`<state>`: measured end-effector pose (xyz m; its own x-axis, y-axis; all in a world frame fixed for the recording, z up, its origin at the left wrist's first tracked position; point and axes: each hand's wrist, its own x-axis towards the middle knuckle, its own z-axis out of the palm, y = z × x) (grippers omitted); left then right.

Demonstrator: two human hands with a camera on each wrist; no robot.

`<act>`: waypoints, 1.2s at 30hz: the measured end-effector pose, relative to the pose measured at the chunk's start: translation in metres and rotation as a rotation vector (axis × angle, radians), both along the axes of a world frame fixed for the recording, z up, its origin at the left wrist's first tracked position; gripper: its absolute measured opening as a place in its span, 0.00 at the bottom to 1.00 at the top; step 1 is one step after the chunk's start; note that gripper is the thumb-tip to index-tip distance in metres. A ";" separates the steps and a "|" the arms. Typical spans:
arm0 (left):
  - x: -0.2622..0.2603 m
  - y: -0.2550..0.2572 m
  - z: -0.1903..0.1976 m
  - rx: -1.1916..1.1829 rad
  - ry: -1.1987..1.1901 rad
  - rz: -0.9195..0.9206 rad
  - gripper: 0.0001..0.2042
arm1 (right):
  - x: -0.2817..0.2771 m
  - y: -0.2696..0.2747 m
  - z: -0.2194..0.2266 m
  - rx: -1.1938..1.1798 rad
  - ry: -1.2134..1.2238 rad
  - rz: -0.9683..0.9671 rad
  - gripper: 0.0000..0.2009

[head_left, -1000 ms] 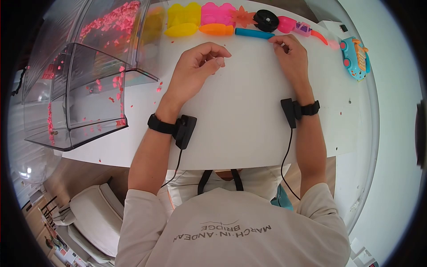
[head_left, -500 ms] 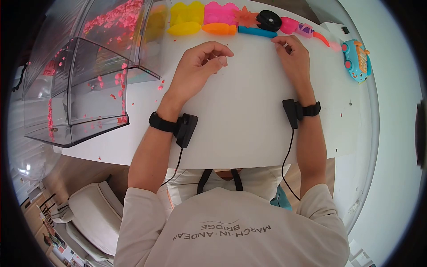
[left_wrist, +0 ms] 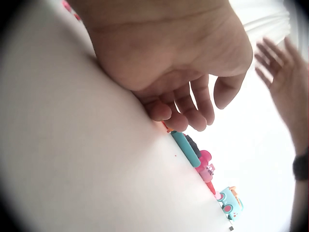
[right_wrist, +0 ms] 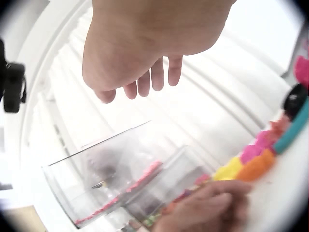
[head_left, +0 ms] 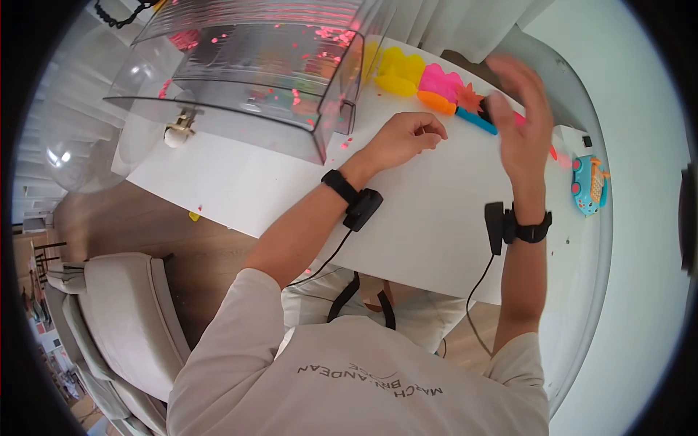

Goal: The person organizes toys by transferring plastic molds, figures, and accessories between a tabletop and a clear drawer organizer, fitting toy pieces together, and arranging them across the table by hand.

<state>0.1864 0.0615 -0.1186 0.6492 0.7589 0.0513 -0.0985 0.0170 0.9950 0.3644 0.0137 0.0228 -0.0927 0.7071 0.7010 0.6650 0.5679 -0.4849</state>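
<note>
The left hand (head_left: 402, 142) rests at the white table (head_left: 429, 196) with loosely curled fingers, holding nothing; the left wrist view shows its fingers bent and apart. Raised above the table's far side, the right hand (head_left: 525, 120) has its fingers spread and is blurred. Nothing is in it in the right wrist view, where its fingers (right_wrist: 157, 75) hang loose. Behind the hands lie a blue cylinder (head_left: 476, 120), an orange piece (head_left: 436, 102), a pink piece (head_left: 440, 80) and a yellow piece (head_left: 398, 73). The right hand partly hides a black round item.
Clear plastic bins (head_left: 254, 116) with pink bits stand at the left of the table. A teal toy vehicle (head_left: 587, 185) sits at the right edge. Transparent balloons (head_left: 80, 149) and a beige sofa (head_left: 123, 305) are at the left, a white curtain (head_left: 465, 25) at the back.
The right hand has lifted off the table beside the blue cylinder and opened out. The head view has turned, so bins, toys and left hand appear shifted to the right.
</note>
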 end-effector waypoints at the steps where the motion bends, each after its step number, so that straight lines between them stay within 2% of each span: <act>1: -0.002 -0.002 -0.001 0.008 -0.009 0.003 0.07 | -0.025 0.006 0.022 0.073 -0.137 0.106 0.22; 3: -0.004 -0.005 -0.003 0.236 -0.038 0.114 0.07 | -0.087 0.005 0.054 0.124 -0.226 0.333 0.39; 7: -0.004 -0.008 -0.007 0.260 -0.109 0.162 0.08 | -0.138 0.008 0.051 0.175 -0.344 0.238 0.34; 10: -0.005 -0.010 -0.010 0.256 -0.168 0.207 0.08 | -0.150 0.013 0.051 0.198 -0.418 0.176 0.30; 12: -0.006 -0.013 -0.006 0.236 -0.196 0.232 0.09 | -0.148 0.012 0.052 0.106 -0.404 0.212 0.43; 13: -0.009 -0.012 -0.004 0.236 -0.197 0.232 0.09 | -0.146 0.014 0.053 0.106 -0.405 0.213 0.43; 15: -0.025 -0.010 0.017 0.071 0.022 -0.054 0.09 | -0.146 0.020 0.051 0.053 -0.363 0.121 0.32; 16: -0.031 -0.012 0.015 0.077 0.027 -0.049 0.09 | -0.145 0.025 0.047 0.060 -0.359 0.125 0.32; 18: -0.046 -0.015 0.006 -0.151 -0.062 -0.095 0.10 | -0.147 0.033 0.039 0.206 -0.374 0.058 0.21; 19: -0.057 -0.019 0.004 -0.145 -0.058 -0.087 0.10 | -0.148 0.033 0.037 0.213 -0.368 0.065 0.21; 21: -0.085 -0.031 0.005 -0.286 -0.104 -0.005 0.10 | -0.151 0.031 0.038 0.188 -0.340 0.058 0.18; 22: -0.101 -0.034 0.005 -0.281 -0.098 0.008 0.10 | -0.152 0.029 0.037 0.194 -0.331 0.068 0.18; 24: -0.134 -0.039 0.004 -0.409 -0.227 0.196 0.07 | -0.153 0.028 0.036 0.282 -0.341 0.054 0.18; 25: -0.150 -0.038 -0.001 -0.405 -0.224 0.211 0.07 | -0.154 0.027 0.036 0.287 -0.332 0.066 0.18; 27: -0.175 -0.029 -0.009 -0.559 -0.491 0.694 0.07 | -0.154 0.026 0.035 0.278 -0.328 0.054 0.19; 28: -0.183 -0.025 -0.007 -0.553 -0.488 0.701 0.07 | -0.155 0.025 0.035 0.281 -0.321 0.059 0.19; 30: -0.192 -0.018 0.013 -0.494 -0.591 1.042 0.07 | -0.155 0.024 0.035 0.270 -0.318 0.054 0.19; 34: -0.192 -0.012 0.034 -0.517 -0.540 0.996 0.07 | -0.154 0.024 0.034 0.290 -0.292 0.068 0.18; 36: -0.187 -0.011 0.032 -0.560 -0.635 1.034 0.06 | -0.154 0.023 0.034 0.260 -0.289 0.068 0.18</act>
<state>-0.0003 0.0507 -0.0868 -0.2536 0.9019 -0.3496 -0.7540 0.0421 0.6555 0.2108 0.0371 0.0570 -0.3533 0.4951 0.7937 0.7095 0.6948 -0.1176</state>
